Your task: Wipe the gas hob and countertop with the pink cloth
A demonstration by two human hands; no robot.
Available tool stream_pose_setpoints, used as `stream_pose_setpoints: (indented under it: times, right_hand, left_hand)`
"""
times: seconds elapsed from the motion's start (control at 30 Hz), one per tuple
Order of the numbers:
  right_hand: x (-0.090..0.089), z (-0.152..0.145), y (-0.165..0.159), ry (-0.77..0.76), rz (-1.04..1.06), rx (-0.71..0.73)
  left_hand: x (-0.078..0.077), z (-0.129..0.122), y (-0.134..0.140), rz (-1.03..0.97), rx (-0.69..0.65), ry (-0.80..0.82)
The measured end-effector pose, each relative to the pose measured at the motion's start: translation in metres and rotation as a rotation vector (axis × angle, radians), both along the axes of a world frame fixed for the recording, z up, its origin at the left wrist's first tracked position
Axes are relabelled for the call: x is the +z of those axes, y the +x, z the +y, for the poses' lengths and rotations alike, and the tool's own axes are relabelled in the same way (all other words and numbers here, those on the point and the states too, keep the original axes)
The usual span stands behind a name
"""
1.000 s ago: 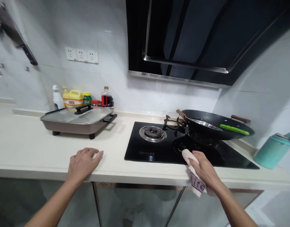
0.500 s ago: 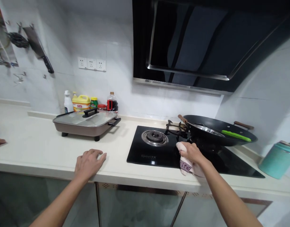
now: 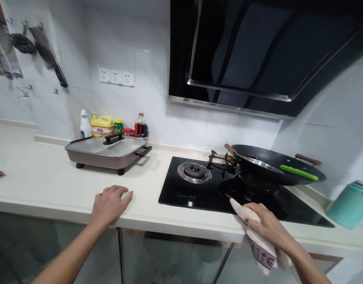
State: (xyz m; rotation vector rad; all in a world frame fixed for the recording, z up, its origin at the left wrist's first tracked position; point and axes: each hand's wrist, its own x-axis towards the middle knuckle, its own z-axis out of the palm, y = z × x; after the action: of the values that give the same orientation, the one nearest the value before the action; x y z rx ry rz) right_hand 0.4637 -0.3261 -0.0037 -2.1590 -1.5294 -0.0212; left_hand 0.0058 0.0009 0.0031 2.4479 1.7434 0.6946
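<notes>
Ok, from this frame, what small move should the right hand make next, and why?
Probably ease the right hand forward, bringing more of the cloth over the black cooktop: the hand grips it bunched, only its tip reaches over the glass, and its lettered end hangs in front of the counter edge.

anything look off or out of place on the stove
Yes, one thing: a dark pan support sits at the back of the cooktop, beside the wok, while the left burner has no support around it. That looks odd, as if it had been set aside. No spill is visible.
</notes>
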Motion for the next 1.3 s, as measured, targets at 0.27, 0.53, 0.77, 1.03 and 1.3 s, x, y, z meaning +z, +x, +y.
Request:
stream_pose_setpoints:
  times: [0.27, 0.53, 0.77, 1.03, 1.3]
  right_hand:
    - [0.036, 0.011, 0.072, 0.232, -0.101, -0.316]
    - [0.001, 0.048, 0.046, -0.002, -0.228, -0.154]
    - [-0.004, -0.030, 0.047, 0.103, 0.007, -0.064]
    - [-0.001, -0.030, 0.155, 0.006, -0.104, -0.620]
    - [-0.014, -0.012, 0.092, -0.144, -0.066, -0.520]
  left_hand:
    - [0.004, 0.002, 0.002, 0.015, 0.022, -0.015]
    - [0.004, 0.002, 0.002, 0.010, 0.017, -0.007]
    - [0.001, 0.006, 0.001, 0.033, 0.009, 0.007]
    - [0.003, 0.006, 0.002, 0.046, 0.013, -0.034]
    - [0.003, 0.008, 0.001, 0.062, 0.008, -0.037]
